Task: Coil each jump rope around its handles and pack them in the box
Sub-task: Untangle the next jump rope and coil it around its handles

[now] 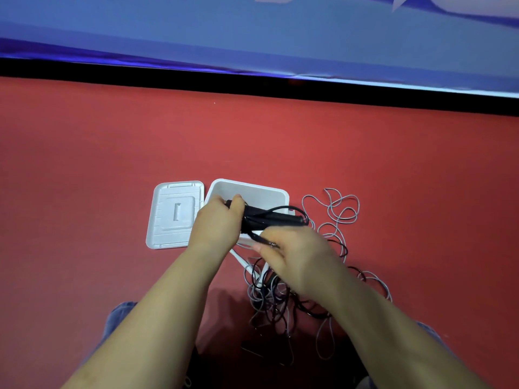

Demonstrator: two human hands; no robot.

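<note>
My left hand [217, 221] grips the left end of a pair of black jump rope handles [276, 219], held level over the open white box [252, 192]. A few turns of black rope lie around the handles. My right hand [295, 255] pinches the black rope [268, 244] just below the handles. The loose black rope [295, 299] trails down into a tangle on the red floor. A grey jump rope [338, 217] lies in loose loops to the right of the box and mixes with the black one lower down.
The box's white lid [175, 214] lies flat on the red carpet left of the box. A black strip and a blue wall banner [252, 37] run across the far side. My knees in jeans [120, 315] show at the bottom.
</note>
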